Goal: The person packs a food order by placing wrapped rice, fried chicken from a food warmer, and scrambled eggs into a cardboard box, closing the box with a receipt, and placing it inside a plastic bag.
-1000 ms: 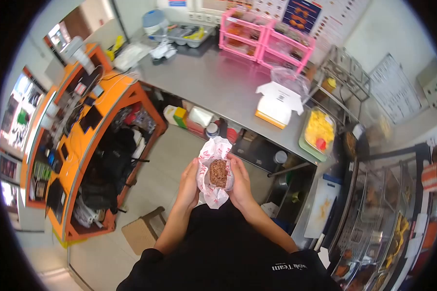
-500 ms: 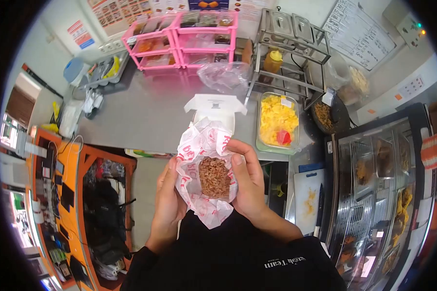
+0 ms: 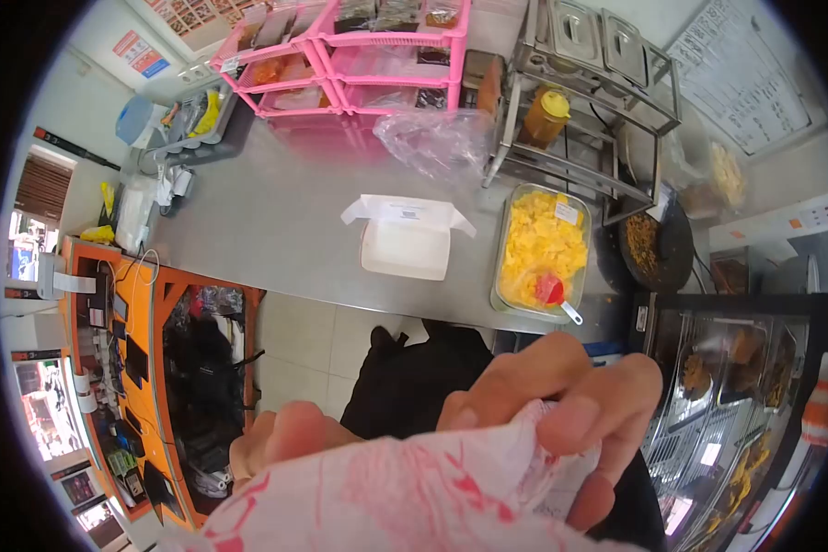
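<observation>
Paper (image 3: 386, 497): white with red print, raised close to the camera at the bottom of the view, between the person's two hands; what it may hold is hidden.
Right hand (image 3: 570, 405): clamped on the paper's right part, thumb and fingers pinching a crumpled fold.
Left hand (image 3: 285, 437): mostly behind the paper's left part, thumb showing at the upper edge; the rest is covered, so I cannot tell whether the fingers are together or apart.
Desk (image 3: 276, 202): grey metal, spread out beyond the hands.
Box (image 3: 405, 248): white, on the desk near its front edge, lid raised at the back, well apart from the paper.
Tub (image 3: 499, 285): clear, to the right of the box, filled with yellow food (image 3: 543, 235).
Scoop (image 3: 552, 291): red with a white handle, resting in the tub's near end, handle pointing over the rim.
Pan (image 3: 679, 241): dark, right of the tub, with brown bits in it.
Rack (image 3: 607, 85): metal, behind the tub, lidded steel pans on top; a yellow-capped bottle (image 3: 545, 118) stands upright within its frame.
Drawers (image 3: 391, 83): pink, stacked at the back of the desk, packets inside.
Plastic bag (image 3: 437, 143): clear, crumpled, in front of the drawers.
Glass case (image 3: 727, 396): at the right, food on its racks.
</observation>
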Demonstrator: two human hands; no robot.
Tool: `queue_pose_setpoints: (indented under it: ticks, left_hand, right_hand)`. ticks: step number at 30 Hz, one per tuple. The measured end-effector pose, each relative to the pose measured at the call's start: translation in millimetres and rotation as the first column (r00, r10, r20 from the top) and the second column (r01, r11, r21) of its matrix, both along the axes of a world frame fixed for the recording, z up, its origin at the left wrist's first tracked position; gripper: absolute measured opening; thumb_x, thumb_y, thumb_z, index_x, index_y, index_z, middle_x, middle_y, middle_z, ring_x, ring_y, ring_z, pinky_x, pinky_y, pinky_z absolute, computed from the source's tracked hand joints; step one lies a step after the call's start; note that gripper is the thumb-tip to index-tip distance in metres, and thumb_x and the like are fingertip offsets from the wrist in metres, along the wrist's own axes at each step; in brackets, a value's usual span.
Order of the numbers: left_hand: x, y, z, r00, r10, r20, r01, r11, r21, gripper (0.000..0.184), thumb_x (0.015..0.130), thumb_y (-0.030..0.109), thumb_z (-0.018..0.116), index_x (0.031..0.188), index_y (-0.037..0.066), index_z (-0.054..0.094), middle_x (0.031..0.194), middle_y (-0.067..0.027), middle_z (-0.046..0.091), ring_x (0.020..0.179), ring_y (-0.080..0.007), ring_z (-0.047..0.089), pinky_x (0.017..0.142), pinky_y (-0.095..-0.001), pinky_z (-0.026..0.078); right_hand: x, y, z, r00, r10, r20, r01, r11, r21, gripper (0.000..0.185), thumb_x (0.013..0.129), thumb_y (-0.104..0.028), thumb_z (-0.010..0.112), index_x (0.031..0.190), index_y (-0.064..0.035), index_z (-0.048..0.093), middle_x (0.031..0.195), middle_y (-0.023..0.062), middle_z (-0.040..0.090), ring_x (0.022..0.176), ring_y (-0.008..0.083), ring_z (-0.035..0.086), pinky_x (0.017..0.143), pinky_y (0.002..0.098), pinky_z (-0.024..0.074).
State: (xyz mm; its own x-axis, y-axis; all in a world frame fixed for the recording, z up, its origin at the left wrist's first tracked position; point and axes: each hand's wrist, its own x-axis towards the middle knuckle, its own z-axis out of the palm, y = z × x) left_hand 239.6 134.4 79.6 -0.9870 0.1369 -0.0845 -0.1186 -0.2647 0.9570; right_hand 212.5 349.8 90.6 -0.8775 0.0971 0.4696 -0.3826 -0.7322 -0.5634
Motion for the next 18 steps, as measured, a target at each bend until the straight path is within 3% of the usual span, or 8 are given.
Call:
queue_pose_setpoints:
  ticks: [4, 11, 13, 15, 18]
  left_hand:
    - [-12.2, 6.1, -0.8, 1.0, 0.001, -0.029, -0.001, 1.0, 0.011, 0.055, 0.115, 0.037, 0.04, 0.147, -0.007, 0.046, 0.134, -0.0143, 0.063, 0.124, -0.0216, 0.061, 0.107, -0.0364, 0.046]
    - [-30.0, 17.6, -9.1, 0.996, -0.032, -0.078, 0.037, 0.998, 0.057, 0.056, 0.115, 0.037, 0.04, 0.149, -0.007, 0.044, 0.134, -0.014, 0.061, 0.124, -0.0215, 0.06, 0.108, -0.0364, 0.045]
    - [-36.5, 22.6, -10.6, 0.994, -0.048, -0.097, 0.056, 0.995, 0.08, 0.056, 0.114, 0.037, 0.039, 0.149, -0.007, 0.043, 0.134, -0.0139, 0.061, 0.123, -0.0214, 0.06, 0.108, -0.0364, 0.045]
    - [-46.4, 29.8, -12.9, 0.99, -0.067, -0.122, 0.083, 0.989, 0.124, 0.056, 0.114, 0.037, 0.039, 0.149, -0.007, 0.042, 0.134, -0.0138, 0.061, 0.123, -0.0214, 0.06, 0.108, -0.0364, 0.045]
    - [-64.4, 47.8, -19.7, 0.987, -0.076, -0.141, 0.103, 0.976, 0.193, 0.056, 0.114, 0.037, 0.039, 0.15, -0.007, 0.041, 0.134, -0.0136, 0.06, 0.123, -0.0213, 0.06, 0.108, -0.0364, 0.045]
  right_hand:
    - [-7.4, 10.5, 1.9, 0.997, 0.074, -0.001, -0.074, 0.997, -0.007, 0.048, 0.102, -0.025, 0.071, 0.129, 0.0033, 0.044, 0.12, 0.0368, 0.052, 0.099, 0.0391, 0.063, 0.084, 0.051, 0.0585]
    - [-19.6, 7.2, 7.2, 0.999, -0.005, -0.053, 0.007, 0.999, 0.036, 0.052, 0.1, -0.027, 0.074, 0.131, 0.0053, 0.048, 0.118, 0.0339, 0.058, 0.096, 0.0326, 0.066, 0.085, 0.0432, 0.0575]
    - [-29.0, 12.0, 1.3, 0.993, -0.063, -0.095, 0.077, 0.986, 0.148, 0.052, 0.1, -0.025, 0.073, 0.132, 0.0084, 0.05, 0.12, 0.0295, 0.061, 0.101, 0.0299, 0.066, 0.088, 0.0398, 0.0549]
    - [-30.6, 8.0, -5.7, 0.968, -0.243, -0.056, 0.249, 0.926, 0.284, 0.048, 0.101, -0.022, 0.071, 0.132, 0.0084, 0.052, 0.121, 0.0258, 0.061, 0.103, 0.0274, 0.065, 0.091, 0.0381, 0.0529]
    - [-53.1, 11.6, -32.8, 0.913, -0.391, -0.116, 0.381, 0.714, 0.587, 0.044, 0.103, -0.02, 0.067, 0.134, 0.0067, 0.052, 0.123, 0.0202, 0.061, 0.107, 0.0243, 0.063, 0.096, 0.0365, 0.05]
